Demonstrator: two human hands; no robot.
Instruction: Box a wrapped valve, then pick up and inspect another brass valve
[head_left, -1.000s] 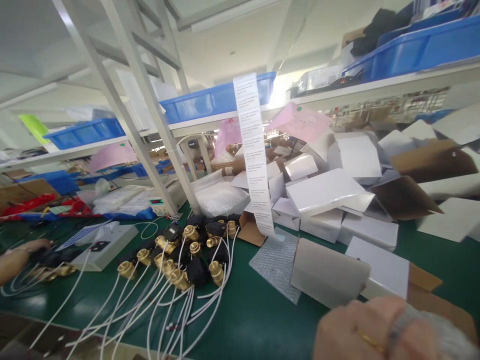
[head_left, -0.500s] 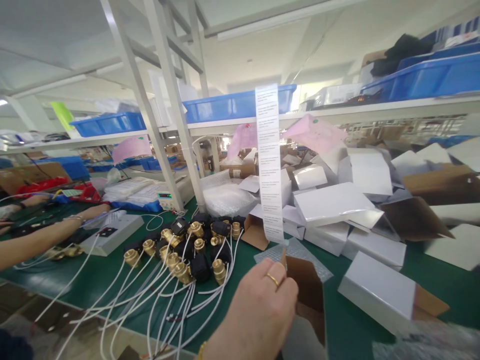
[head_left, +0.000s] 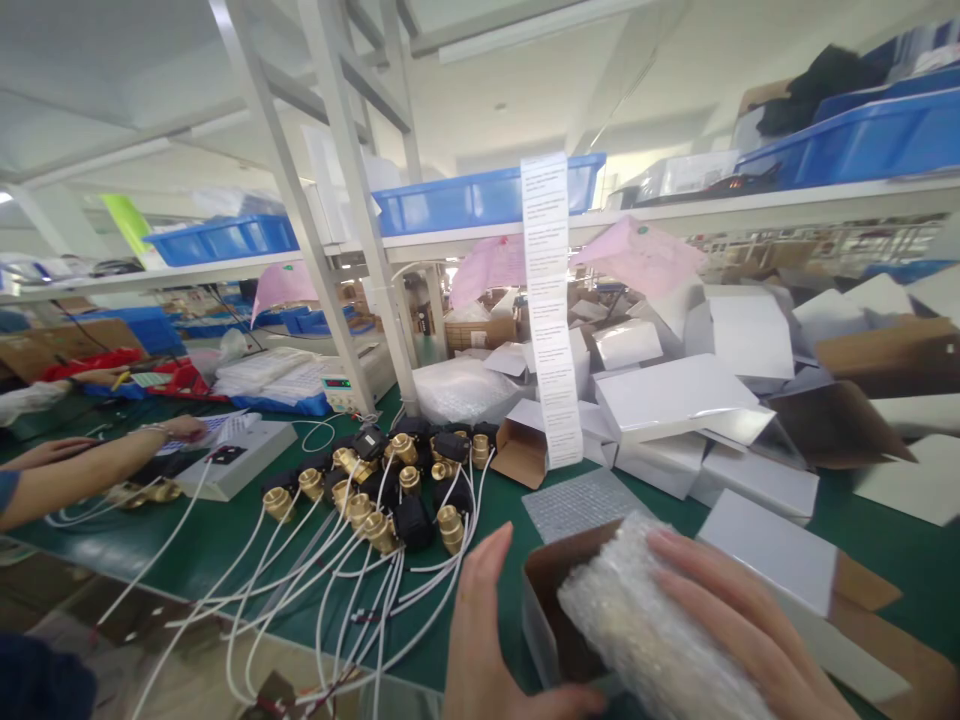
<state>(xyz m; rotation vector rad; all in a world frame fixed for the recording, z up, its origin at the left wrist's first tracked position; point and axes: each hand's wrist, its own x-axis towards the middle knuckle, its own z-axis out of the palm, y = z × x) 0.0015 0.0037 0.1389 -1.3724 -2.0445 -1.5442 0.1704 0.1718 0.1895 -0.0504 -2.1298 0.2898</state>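
An uncovered white cardboard box with a brown inside stands at the front of the bench. Over its mouth, my right hand grips a bubble-wrapped bundle whose far end tilts into the opening. Something yellowish shows faintly through the wrap, too blurred to name. At the box's left side is my left hand, fingers spread and thumb near the box's front wall, holding nothing. A flat sheet of bubble wrap lies just behind the box.
Several brass valves with black actuators and white cables lie to the left. White boxes are heaped at the right. A strip of printed labels hangs from the shelf. A co-worker's arm reaches in beside a grey device.
My left hand has let go of the box's edge and opened, moving slightly left and down. My right hand has come in from the lower right with the bubble-wrapped bundle, now over the box.
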